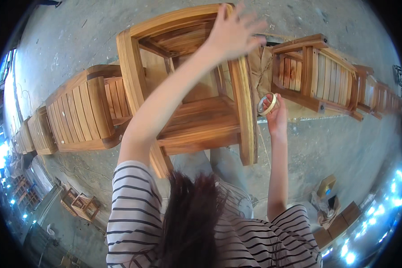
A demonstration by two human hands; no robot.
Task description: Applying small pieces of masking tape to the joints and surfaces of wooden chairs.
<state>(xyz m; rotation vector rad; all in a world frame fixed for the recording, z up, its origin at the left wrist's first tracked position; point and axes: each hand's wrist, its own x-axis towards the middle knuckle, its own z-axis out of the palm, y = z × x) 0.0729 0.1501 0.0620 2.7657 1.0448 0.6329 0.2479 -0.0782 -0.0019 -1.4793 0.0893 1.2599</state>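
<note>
Wooden chair (201, 119), left fingers (248, 18) splayed, empty, right fingers (281, 103) around tape roll (273, 104), cardboard boxes (338, 226), contents unclear

Well to the left of the left hand (239, 35), a slatted wooden chair (73, 114) rests on the grey floor (344, 143), with more slatted pieces (42, 131) lined up beyond it. Just to the right of the right hand (277, 118) is another slatted wooden piece (329, 76), and a row of similar furniture (373, 91) runs outward past it. Behind the hands, far to the left, are small wooden frames (85, 206), perhaps stools, though too small to be sure. Behind the right hand and farther right lie brown boxes (341, 221), near bright lights (350, 257).
</note>
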